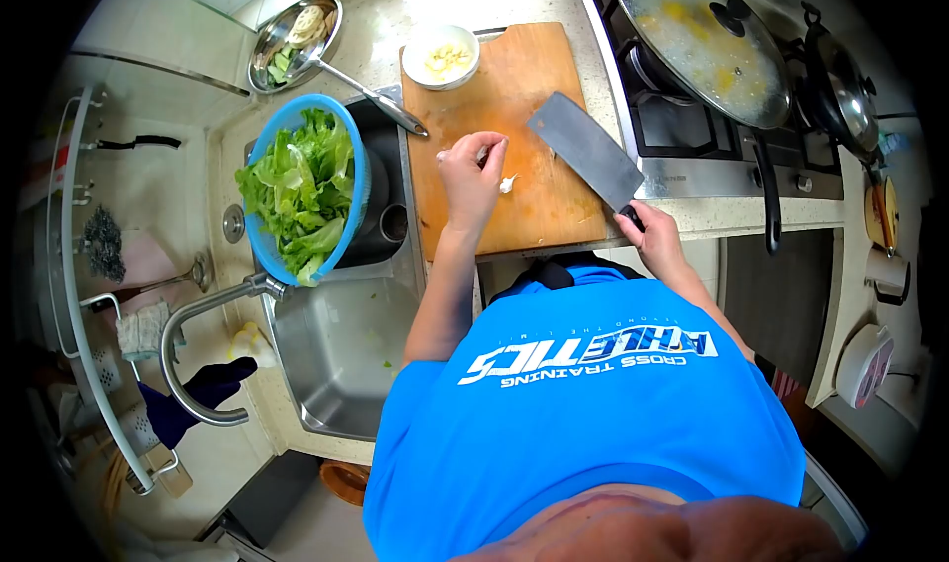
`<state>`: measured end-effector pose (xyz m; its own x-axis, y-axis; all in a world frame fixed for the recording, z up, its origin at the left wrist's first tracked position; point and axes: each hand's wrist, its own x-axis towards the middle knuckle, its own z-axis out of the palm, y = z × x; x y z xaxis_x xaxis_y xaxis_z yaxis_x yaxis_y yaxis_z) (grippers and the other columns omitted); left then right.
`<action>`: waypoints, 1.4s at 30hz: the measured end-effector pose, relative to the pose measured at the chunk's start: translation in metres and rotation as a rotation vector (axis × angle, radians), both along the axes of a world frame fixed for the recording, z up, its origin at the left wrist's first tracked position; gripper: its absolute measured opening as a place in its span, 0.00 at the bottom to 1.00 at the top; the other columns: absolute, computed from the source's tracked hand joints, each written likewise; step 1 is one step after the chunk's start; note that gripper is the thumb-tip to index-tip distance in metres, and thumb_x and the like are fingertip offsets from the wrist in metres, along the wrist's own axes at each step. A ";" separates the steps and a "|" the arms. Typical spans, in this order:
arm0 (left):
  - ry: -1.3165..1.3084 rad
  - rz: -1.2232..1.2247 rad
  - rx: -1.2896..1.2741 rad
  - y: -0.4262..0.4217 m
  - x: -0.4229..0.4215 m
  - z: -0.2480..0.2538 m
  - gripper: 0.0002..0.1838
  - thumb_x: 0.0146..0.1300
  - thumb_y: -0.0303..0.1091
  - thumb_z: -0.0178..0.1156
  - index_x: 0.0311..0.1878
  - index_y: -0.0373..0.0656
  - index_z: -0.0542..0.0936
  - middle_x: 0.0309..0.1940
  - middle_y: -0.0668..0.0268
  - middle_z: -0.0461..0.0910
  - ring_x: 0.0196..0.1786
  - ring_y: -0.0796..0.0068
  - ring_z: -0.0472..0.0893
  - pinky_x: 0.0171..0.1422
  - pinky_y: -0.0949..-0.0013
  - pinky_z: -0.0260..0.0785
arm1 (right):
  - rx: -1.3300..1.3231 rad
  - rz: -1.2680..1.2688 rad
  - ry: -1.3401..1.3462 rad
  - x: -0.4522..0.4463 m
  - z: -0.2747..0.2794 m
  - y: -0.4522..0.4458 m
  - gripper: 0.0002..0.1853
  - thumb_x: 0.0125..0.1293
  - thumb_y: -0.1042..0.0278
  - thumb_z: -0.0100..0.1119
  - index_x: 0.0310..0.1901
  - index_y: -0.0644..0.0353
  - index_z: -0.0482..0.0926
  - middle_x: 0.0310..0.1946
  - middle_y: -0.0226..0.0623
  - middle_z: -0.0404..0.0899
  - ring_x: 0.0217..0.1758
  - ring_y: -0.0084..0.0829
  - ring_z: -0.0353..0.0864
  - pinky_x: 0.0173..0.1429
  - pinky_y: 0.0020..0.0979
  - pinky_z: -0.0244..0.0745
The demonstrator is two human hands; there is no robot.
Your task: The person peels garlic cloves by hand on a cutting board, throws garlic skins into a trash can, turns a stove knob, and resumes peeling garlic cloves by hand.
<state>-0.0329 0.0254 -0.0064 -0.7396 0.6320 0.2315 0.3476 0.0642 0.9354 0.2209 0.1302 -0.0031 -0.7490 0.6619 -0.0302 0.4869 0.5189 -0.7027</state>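
My right hand [652, 238] grips the black handle of a cleaver [585, 150], whose broad grey blade lies slanted over the right side of the wooden cutting board [554, 63]. Above the board's left half, my left hand [469, 184] is closed, thumb and fingers pinched together; a small pale bit shows between them, too small to name. Close beside its fingers, a small white piece like a garlic clove [507, 183] lies on the board. At the board's far left corner stands a white bowl [419, 72] with pale yellow pieces in it.
Left of the board, a blue basin [358, 167] of leafy greens [301, 191] rests over the sink [341, 374] near the faucet [188, 315]. A metal bowl [255, 63] holds a long-handled spoon [371, 95]. On the right, a lidded pan [692, 43] sits on the stove [682, 174], its handle jutting forward.
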 end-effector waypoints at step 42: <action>0.452 -0.187 -0.329 0.043 0.040 -0.034 0.05 0.53 0.26 0.58 0.31 0.33 0.74 0.29 0.50 0.73 0.32 0.51 0.75 0.38 0.59 0.69 | 0.031 0.003 0.074 -0.049 0.000 0.021 0.15 0.57 0.61 0.58 0.33 0.68 0.75 0.26 0.46 0.76 0.31 0.46 0.75 0.37 0.35 0.70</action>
<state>0.0070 0.0683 -0.0402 -0.4821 0.8343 0.2673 0.7409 0.2254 0.6327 0.1721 0.1515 -0.0030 -0.7502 0.6597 0.0458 0.4329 0.5423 -0.7201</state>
